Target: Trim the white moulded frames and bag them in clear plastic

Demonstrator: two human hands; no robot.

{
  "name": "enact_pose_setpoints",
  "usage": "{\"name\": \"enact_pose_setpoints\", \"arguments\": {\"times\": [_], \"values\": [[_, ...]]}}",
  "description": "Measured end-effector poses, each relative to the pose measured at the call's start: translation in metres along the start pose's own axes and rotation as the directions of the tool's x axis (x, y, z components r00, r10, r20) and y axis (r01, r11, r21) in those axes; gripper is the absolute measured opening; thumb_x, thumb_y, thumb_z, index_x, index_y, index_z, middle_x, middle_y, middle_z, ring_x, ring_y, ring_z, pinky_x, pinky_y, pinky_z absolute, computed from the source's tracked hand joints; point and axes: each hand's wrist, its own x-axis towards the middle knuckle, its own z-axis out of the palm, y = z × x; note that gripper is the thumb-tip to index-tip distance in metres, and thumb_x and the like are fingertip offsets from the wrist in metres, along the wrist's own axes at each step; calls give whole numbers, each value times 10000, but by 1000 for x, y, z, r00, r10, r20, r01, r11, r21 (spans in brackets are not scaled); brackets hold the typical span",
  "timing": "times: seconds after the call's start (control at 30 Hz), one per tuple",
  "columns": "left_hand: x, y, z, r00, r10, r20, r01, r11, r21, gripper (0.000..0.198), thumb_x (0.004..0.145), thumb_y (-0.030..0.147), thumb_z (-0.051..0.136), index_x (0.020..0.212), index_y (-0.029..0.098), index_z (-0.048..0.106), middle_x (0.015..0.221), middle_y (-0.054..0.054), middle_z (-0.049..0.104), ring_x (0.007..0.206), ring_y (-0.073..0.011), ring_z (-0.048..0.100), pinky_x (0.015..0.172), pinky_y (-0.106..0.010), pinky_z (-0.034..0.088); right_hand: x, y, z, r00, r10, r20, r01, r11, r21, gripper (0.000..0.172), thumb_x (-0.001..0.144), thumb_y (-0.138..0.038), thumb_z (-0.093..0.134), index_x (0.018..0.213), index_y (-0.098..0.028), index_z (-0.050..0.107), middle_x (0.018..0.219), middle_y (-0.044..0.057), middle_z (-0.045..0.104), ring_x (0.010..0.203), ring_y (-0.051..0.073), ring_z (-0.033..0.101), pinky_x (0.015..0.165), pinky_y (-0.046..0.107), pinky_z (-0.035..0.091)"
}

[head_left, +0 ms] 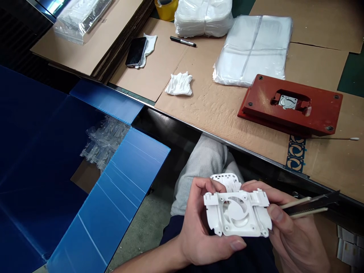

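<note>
My left hand (203, 227) grips a white plastic part (238, 214) with a round swirl-shaped opening in its middle, thumb along the lower edge. The right end of the part is between the fingers of my right hand (295, 227), which also holds a tool (309, 206) with two pale arms and a dark blade-like piece, pointing right. Behind the held part, a second white piece (227, 181) with small slots sticks up. Both hands are above my lap.
On the cardboard-covered table (199, 110) are a red fixture (267, 102) with a metal insert, blue swirl-cut strip (295, 153), swab (354, 138), bundled clear bags (256, 49), white cloth (179, 84), pen (183, 41) and phone (136, 52). A blue box (122, 182) holding clear-wrapped pieces stands left.
</note>
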Motion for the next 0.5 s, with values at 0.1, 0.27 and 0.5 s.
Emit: {"name": "enact_pose_setpoints", "arguments": {"times": [0.1, 0.27, 0.5], "values": [[0, 0, -1, 1000, 6, 7, -6, 1000, -4, 595, 620, 274, 878, 1001, 254, 421, 999, -6, 490, 863, -152, 494, 755, -298, 437, 1, 3, -1, 1000, 7, 5, -7, 1000, -10, 286, 898, -392, 661, 1114, -244, 777, 1140, 103, 719, 977, 300, 685, 801, 363, 586], [2, 3, -2, 998, -60, -30, 61, 998, 21, 580, 616, 279, 877, 980, 254, 426, 951, 0, 513, 826, -154, 507, 723, -294, 433, 4, 6, 3, 999, 5, -54, -7, 1000, -26, 281, 883, -402, 691, 1096, -246, 787, 1086, 105, 747, 935, 294, 698, 782, 374, 589], [14, 21, -20, 907, -155, -392, 136, 988, -75, 517, 676, 456, 785, 1082, 204, 586, 913, -45, 600, 802, -196, 582, 695, -299, 472, 26, 19, -12, 940, 21, -341, -42, 998, -55, 330, 881, -467, 694, 905, -152, 788, 954, 118, 761, 413, 34, 354, 373, 205, 254]]}}
